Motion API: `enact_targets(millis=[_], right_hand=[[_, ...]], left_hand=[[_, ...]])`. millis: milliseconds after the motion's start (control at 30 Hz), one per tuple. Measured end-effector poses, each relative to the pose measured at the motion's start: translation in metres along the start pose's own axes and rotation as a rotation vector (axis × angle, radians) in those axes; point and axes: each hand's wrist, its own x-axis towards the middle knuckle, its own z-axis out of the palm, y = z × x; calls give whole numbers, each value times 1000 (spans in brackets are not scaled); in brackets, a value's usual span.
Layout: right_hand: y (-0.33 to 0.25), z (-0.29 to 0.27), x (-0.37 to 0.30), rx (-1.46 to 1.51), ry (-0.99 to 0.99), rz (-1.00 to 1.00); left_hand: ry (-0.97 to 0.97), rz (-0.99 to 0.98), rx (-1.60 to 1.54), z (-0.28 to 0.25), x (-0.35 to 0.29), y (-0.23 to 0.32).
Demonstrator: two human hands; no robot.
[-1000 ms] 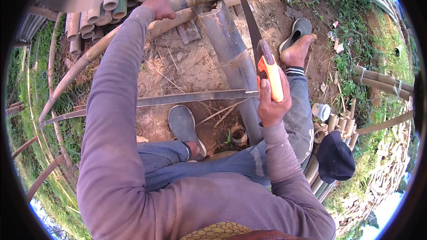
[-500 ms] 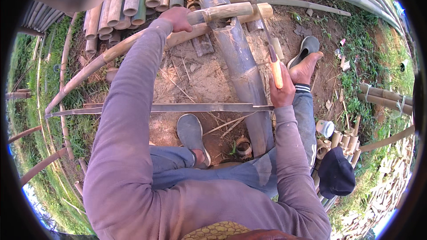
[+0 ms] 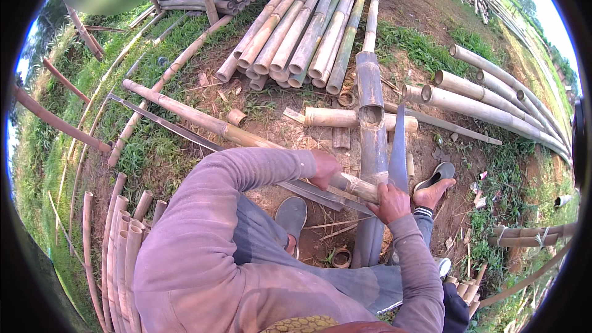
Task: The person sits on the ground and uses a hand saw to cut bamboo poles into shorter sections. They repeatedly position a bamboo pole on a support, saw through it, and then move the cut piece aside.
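Observation:
My left hand [image 3: 324, 169] is closed around a long bamboo pole [image 3: 219, 124], which slants from the far left down toward my lap. The pole's near end rests by the thick bamboo beam [image 3: 372, 159] between my legs. My right hand [image 3: 391, 203] is closed on a handsaw, its handle mostly hidden by my fingers. The saw blade [image 3: 399, 151] points up and away, beside the beam. My right hand is close against the pole's end and may touch it. A flat bamboo strip [image 3: 179, 131] passes beneath the pole.
A short bamboo log [image 3: 330, 117] lies under the notched beam. Stacked poles [image 3: 302, 31] lie beyond, with more poles [image 3: 493, 105] at right. Cut lengths stand upright at left [image 3: 120, 240]. My shod feet [image 3: 291, 217] flank the beam, and a bamboo ring [image 3: 341, 258] lies nearby.
The pole has come off the short log and swung nearer to me, my left hand with it. My right hand has drawn the saw closer to the pole's end. The view has shifted left.

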Motion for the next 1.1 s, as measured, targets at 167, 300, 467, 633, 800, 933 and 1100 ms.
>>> enact_targets(millis=[167, 300, 467, 633, 800, 933, 1100], right_hand=[[-8, 6, -95, 100, -57, 94], [-17, 9, -165, 267, -138, 190], [-28, 4, -237, 423, -23, 297], [-47, -2, -306, 483, 66, 429], [-73, 14, -345, 637, 114, 549], [-82, 36, -322, 921, 146, 542], [-97, 32, -199, 1606, -140, 581]], left_hand=[[-173, 114, 30, 27, 0, 64], [-296, 214, 78, 40, 1, 112], [-411, 270, 135, 10, -10, 172], [-450, 377, 258, 15, 7, 222], [-601, 392, 378, 21, 13, 258], [-615, 340, 438, 12, 25, 238], [-166, 234, 497, -27, 10, 150]])
